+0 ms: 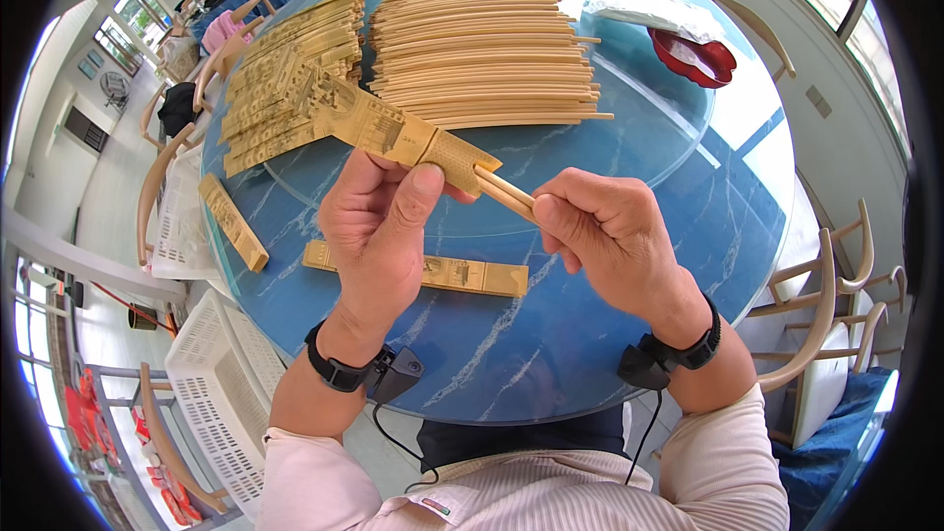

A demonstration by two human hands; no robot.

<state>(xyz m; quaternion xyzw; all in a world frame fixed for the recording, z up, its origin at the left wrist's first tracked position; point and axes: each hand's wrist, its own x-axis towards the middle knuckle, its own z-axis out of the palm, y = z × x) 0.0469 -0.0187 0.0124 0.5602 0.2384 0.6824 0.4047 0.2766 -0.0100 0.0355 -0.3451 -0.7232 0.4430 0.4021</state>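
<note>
The left hand [379,211] is nearly closed, its thumb pressed on top of a gold printed paper sleeve [398,138] with the fingers curled beneath it. The held sleeve slants across above this hand, its far end reaching up and to the left, its near end pointing toward the right hand [605,226]. The right hand is curled in a pinch, thumb against the bent forefinger, gripping a pair of chopsticks [507,197]. These run from its fingertips toward the left hand, and their other ends go into the mouth of the held sleeve; how deep they sit is hidden by the paper.

Beyond the left hand, up and to its left, lies a spread pile of sleeves [280,88], partly overlapped in view by the held one. Beyond both hands is a broad stack of bare chopsticks [482,59], laid side by side. Below the left hand, partly hidden by it, a loose sleeve [477,276] lies on the blue table [570,344]; a second loose sleeve [233,221] lies well to that hand's left. Far beyond the right hand sits a red bowl [693,61], with a plastic bag [659,12] at its upper edge
</note>
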